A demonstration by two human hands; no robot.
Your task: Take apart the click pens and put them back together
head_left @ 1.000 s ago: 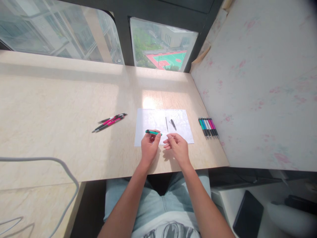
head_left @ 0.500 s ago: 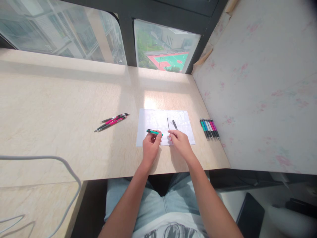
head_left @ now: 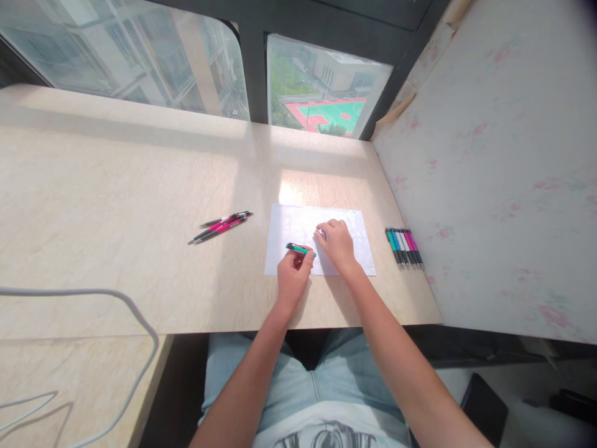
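Observation:
My left hand (head_left: 293, 277) is closed around the green barrel of a pen (head_left: 300, 249), its black clip end pointing left above the lower part of the white paper (head_left: 289, 218). My right hand (head_left: 336, 244) rests over the middle of the same sheet, to the right of the green barrel, with fingers curled down and thumb close to them. Whatever lies between those fingertips is hidden. Neither the thin dark stick nor the black pen part can be seen now.
Several pink and black pens (head_left: 221, 227) lie left of the paper. A row of pens in several colours (head_left: 403, 247) lies on the right beside the patterned wall (head_left: 489, 186). A grey cable (head_left: 116, 295) loops across the table (head_left: 140, 218) at front left.
My right hand has moved forward over the paper, covering the place where the black pen part lay. The thin dark stick at its fingertips is out of sight. My left hand keeps the green barrel.

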